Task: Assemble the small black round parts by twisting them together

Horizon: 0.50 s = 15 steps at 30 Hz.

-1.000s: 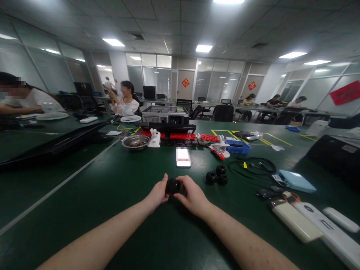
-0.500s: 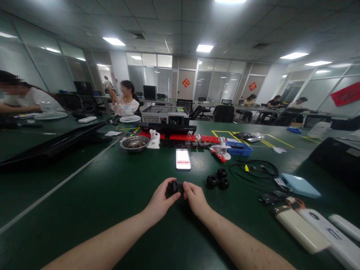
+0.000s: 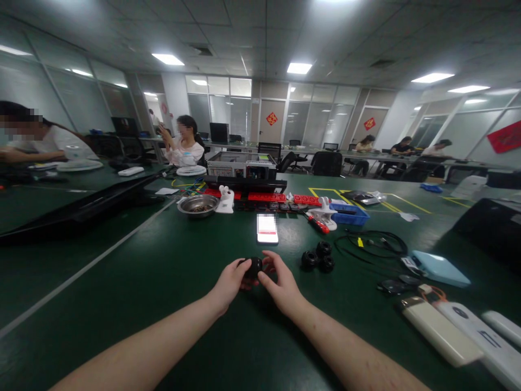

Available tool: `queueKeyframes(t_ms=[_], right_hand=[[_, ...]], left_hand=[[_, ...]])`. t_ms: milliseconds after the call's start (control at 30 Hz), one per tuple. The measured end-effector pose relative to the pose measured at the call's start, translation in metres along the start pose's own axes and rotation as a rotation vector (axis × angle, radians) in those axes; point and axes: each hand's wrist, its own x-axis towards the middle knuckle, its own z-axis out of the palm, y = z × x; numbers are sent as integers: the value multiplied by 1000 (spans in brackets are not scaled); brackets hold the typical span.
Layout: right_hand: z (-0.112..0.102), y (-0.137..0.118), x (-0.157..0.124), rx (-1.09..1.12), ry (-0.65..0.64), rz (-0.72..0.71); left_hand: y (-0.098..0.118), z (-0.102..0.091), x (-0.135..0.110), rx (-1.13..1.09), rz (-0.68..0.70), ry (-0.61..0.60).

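My left hand (image 3: 231, 283) grips a small black rounded piece (image 3: 254, 267), with the thumb over its top and fingers partly hidden beneath it. Close by on the right, my right hand (image 3: 280, 282) has its thumb and fingers spread apart around the piece's right side; whether the thumb tip touches it I cannot tell. To the right of my hands, a cluster of black round wheel-like pieces (image 3: 318, 258) rests on the green table (image 3: 171, 347). Just beyond my hands lies a phone (image 3: 267, 237) with a lit screen.
A metal bowl (image 3: 198, 215) holds small parts. Behind the phone are a white stand (image 3: 225, 200), a red-handled screwdriver (image 3: 318, 224) and a blue tray (image 3: 349, 215). Black cables (image 3: 372, 247), a light blue box (image 3: 440, 267) and a cream power bank (image 3: 442, 331) lie right. Other people sit farther off.
My right fingers have come away from the black piece and spread apart. The piece has turned in my left hand, showing a rounder face. The view has shifted slightly.
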Motion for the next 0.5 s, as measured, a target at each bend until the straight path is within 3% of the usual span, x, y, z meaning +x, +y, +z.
queueKeyframes(t_ms=[100,233,500], right_hand=[[1,6,3,6,6,132],[-2,10,6,-19,-7,202],[-5,-4,-1,-165,-46,43]], left_hand=[[-3,-1,-1,125,118,13],[-8,-2,-1,265,283,-77],[-2,0,2,94,-16,-89]])
